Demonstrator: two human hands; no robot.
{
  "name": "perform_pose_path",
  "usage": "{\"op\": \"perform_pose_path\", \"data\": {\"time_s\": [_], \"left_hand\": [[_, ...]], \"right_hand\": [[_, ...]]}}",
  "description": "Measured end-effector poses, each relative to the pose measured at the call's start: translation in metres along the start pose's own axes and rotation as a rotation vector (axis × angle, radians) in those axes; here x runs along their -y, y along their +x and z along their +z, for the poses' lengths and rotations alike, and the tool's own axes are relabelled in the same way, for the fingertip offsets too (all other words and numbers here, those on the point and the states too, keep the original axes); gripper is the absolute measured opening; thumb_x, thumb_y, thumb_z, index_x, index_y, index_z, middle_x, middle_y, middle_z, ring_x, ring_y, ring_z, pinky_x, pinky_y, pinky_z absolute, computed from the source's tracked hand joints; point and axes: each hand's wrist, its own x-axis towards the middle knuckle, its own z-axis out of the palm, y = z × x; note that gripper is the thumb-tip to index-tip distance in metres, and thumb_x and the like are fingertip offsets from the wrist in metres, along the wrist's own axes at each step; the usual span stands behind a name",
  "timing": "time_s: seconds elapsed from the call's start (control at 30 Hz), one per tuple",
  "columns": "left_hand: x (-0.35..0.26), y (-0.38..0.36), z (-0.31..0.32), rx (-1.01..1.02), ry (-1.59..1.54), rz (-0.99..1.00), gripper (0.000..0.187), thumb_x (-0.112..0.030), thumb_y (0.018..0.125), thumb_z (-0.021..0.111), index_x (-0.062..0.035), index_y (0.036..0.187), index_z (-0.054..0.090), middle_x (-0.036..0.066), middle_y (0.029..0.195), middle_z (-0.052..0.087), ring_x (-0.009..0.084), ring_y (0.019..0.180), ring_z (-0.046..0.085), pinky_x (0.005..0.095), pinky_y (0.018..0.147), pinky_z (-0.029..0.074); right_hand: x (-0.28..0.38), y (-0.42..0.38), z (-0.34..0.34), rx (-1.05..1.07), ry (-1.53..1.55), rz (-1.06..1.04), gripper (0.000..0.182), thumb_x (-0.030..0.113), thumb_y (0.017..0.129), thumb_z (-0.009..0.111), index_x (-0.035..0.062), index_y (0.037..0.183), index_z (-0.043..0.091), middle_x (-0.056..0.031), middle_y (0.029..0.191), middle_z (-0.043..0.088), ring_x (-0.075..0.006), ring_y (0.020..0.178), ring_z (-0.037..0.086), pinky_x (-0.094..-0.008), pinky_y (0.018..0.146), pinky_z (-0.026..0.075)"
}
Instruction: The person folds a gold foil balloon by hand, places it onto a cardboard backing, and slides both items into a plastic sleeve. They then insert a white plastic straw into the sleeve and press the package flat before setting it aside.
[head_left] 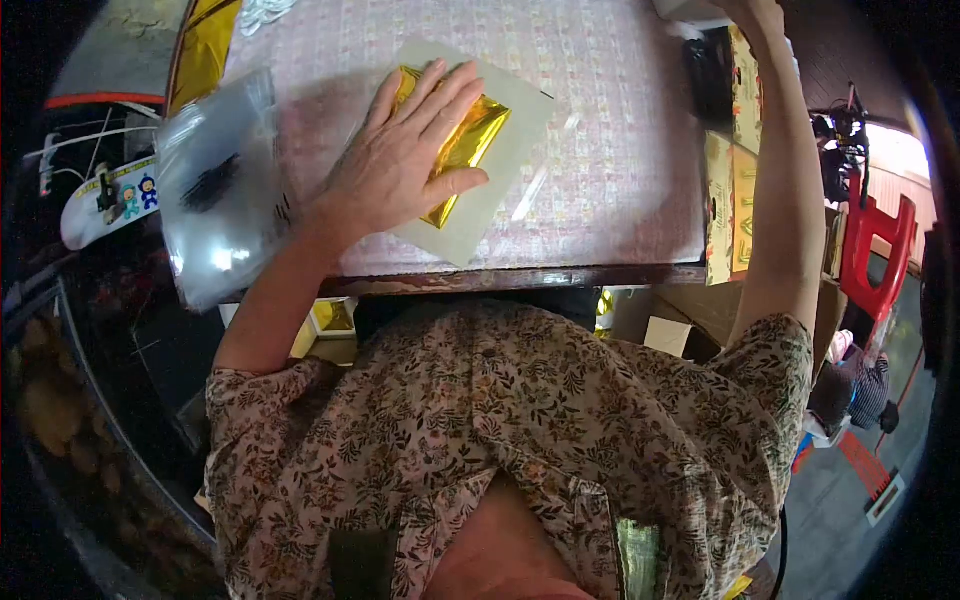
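Note:
My left hand lies flat with fingers spread on a shiny gold foil piece. Under the foil is a pale grey rectangular sheet, turned at an angle on the table. A clear plastic film seems to reach past the sheet's edges. My right arm stretches to the far right corner, where my right hand is cut off by the top edge of the view. Its fingers are hidden, close to a pale box-like object.
A pink-and-white checked cloth covers the table. Clear plastic bags overhang its left edge. Printed yellow boxes and a black plastic bundle line the right side. A red stool stands beyond, with a person nearby.

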Motion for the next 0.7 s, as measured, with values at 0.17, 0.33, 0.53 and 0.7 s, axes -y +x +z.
{"op": "perform_pose_path", "data": {"time_s": [0.17, 0.33, 0.53, 0.7], "left_hand": [[-0.032, 0.01, -0.018, -0.028, -0.129, -0.052, 0.093, -0.066, 0.084, 0.073, -0.0022, 0.146, 0.045, 0.019, 0.166, 0.028, 0.041, 0.155, 0.023, 0.0568, 0.127, 0.016], [-0.058, 0.014, -0.004, -0.201, -0.191, -0.166, 0.065, -0.038, 0.075, 0.089, -0.0032, 0.115, 0.053, 0.02, 0.147, 0.044, 0.0392, 0.133, 0.047, 0.0559, 0.107, 0.038], [-0.067, 0.01, 0.004, -0.279, -0.139, -0.145, 0.044, -0.022, 0.078, 0.086, -0.0032, 0.104, 0.055, 0.016, 0.13, 0.053, 0.0337, 0.113, 0.055, 0.0462, 0.094, 0.044], [-0.061, 0.006, 0.012, -0.287, -0.116, -0.142, 0.042, -0.02, 0.078, 0.085, -0.0019, 0.102, 0.056, 0.015, 0.118, 0.055, 0.032, 0.107, 0.057, 0.0407, 0.091, 0.048]], "right_hand": [[-0.001, 0.003, 0.008, -0.072, -0.243, -0.173, 0.023, 0.025, 0.077, 0.077, 0.0057, 0.089, 0.073, -0.0212, 0.089, 0.075, -0.0399, 0.089, 0.073, -0.0489, 0.082, 0.058], [-0.005, 0.009, 0.021, -0.124, -0.251, -0.185, 0.021, 0.02, 0.08, 0.067, 0.0066, 0.096, 0.072, -0.0226, 0.094, 0.074, -0.0416, 0.092, 0.072, -0.0503, 0.086, 0.055], [0.006, -0.006, 0.004, -0.137, -0.042, -0.142, 0.026, 0.016, 0.082, 0.065, 0.0052, 0.105, 0.071, -0.0229, 0.095, 0.074, -0.0451, 0.085, 0.071, -0.0494, 0.077, 0.058], [0.028, -0.045, -0.035, -0.202, 0.646, -0.086, 0.022, 0.018, 0.089, 0.07, 0.0004, 0.102, 0.07, -0.02, 0.074, 0.069, -0.0335, 0.069, 0.071, -0.0424, 0.068, 0.058]]}}
